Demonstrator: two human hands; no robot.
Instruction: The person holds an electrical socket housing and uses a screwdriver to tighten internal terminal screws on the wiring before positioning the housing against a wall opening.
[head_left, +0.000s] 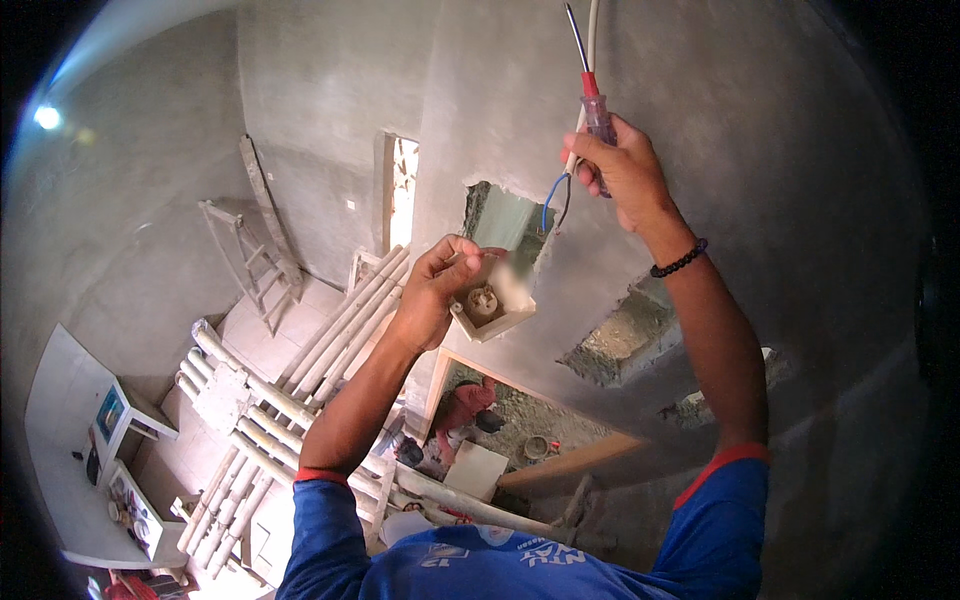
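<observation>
My left hand (437, 290) grips a small cream square fitting (492, 303) with a round socket in its middle, held up in front of a grey plastered wall. My right hand (622, 170) is raised higher and closed around a screwdriver with a clear and red handle (596, 108), its shaft pointing up. The same hand pinches a white cable (590, 30) that runs up out of view. Blue and dark wire ends (553, 200) hang below that hand, next to a rough opening in the wall (500, 215).
Far below, white pipes (300, 370) lie bundled across the floor, and a wooden ladder (255, 255) leans on the wall. A person in red (465, 410) crouches by a doorway. Chiselled holes (625, 335) mark the wall at right.
</observation>
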